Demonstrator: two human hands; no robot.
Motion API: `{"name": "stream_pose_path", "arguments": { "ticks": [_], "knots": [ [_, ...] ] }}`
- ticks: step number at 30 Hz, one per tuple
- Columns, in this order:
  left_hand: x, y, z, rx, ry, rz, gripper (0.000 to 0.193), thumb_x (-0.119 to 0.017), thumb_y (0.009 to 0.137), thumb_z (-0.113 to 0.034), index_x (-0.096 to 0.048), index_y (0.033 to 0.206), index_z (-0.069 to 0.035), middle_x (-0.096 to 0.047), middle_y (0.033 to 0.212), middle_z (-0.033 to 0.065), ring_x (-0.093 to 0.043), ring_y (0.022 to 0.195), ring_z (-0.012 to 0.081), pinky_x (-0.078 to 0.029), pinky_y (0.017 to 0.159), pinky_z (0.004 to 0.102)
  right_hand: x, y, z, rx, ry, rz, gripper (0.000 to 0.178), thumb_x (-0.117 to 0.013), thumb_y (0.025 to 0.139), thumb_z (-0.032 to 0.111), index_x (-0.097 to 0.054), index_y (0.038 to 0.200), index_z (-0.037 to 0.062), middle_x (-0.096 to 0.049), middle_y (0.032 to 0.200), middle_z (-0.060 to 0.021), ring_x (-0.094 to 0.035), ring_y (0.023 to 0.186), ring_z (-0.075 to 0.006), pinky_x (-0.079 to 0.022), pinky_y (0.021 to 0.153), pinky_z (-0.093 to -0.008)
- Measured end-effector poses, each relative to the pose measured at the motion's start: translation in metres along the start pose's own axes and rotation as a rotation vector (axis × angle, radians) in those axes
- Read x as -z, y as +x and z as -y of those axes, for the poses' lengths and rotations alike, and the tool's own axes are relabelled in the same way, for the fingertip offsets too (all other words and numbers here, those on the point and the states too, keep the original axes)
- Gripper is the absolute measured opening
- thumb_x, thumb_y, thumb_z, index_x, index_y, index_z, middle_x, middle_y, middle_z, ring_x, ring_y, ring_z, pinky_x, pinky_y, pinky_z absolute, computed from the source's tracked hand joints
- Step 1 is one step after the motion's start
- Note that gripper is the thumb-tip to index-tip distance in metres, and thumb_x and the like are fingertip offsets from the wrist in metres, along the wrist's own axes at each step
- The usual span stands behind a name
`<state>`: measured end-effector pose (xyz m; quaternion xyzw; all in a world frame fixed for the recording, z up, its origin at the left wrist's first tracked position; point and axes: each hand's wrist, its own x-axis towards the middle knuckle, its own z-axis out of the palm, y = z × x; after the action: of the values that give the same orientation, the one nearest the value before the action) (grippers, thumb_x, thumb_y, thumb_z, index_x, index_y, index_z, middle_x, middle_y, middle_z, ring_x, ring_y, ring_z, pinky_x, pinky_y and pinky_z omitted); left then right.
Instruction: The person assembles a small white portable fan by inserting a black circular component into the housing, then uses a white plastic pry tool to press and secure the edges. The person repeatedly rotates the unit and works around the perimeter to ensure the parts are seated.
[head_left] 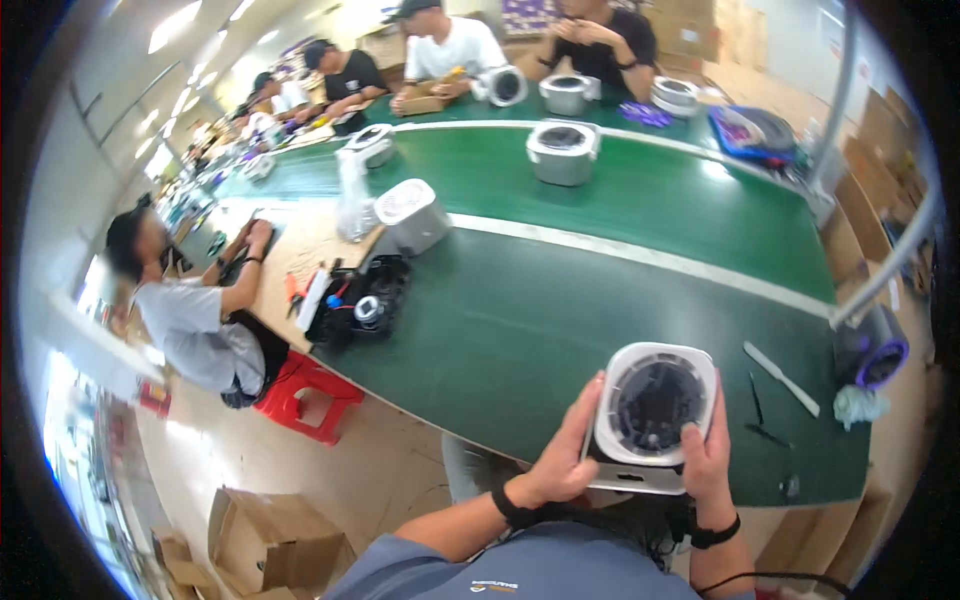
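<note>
A white, rounded-square appliance housing [641, 473] is held at the near edge of the green table, its round dark opening facing up. My left hand [563, 455] is closed around its left side, thumb near the lower front. My right hand [708, 460] grips the right side, with the thumb on the rim of the opening. A slot shows in the housing's front lower edge. To the right of my right hand lie a long white flat tool [782, 380] and a thin black tool [757, 400]. The underside of the housing is hidden.
A black part assembly [365, 305] and a white housing [412, 215] stand left on the table. Another white unit [563, 150] sits on the green belt. A purple-rimmed cylinder [880, 350] is at the right edge. A person [200, 320] works at left beside a red stool [310, 400].
</note>
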<state>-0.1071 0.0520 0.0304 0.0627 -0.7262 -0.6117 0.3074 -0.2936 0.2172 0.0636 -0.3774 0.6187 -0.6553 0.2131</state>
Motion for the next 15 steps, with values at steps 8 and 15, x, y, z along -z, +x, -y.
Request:
{"name": "stream_pose_path", "arguments": {
  "ticks": [8,15],
  "knots": [
    [0.000,0.007,0.022,0.142,-0.123,-0.063,0.103,-0.050,0.075,-0.002,-0.019,0.174,0.000,-0.026,0.178,0.0195,-0.021,0.167,0.0320,-0.011,0.136,0.0426,-0.002,0.016,-0.026,-0.094,0.194,0.005,0.062,-0.049,0.113,0.011,-0.028,0.169,-0.0066,-0.046,0.166,-0.0182,-0.049,0.149,-0.0250,-0.036,0.126,-0.0390],
    [-0.003,0.009,0.034,0.100,-0.054,-0.065,0.099,-0.054,0.080,-0.006,-0.020,0.174,-0.001,-0.022,0.179,0.0218,-0.017,0.168,0.0362,-0.011,0.136,0.0462,0.012,0.019,-0.047,-0.152,0.294,-0.032,0.057,-0.043,0.115,0.011,-0.029,0.168,-0.0075,-0.048,0.164,-0.0212,-0.054,0.146,-0.0281,-0.041,0.124,-0.0414]
  ]
}}
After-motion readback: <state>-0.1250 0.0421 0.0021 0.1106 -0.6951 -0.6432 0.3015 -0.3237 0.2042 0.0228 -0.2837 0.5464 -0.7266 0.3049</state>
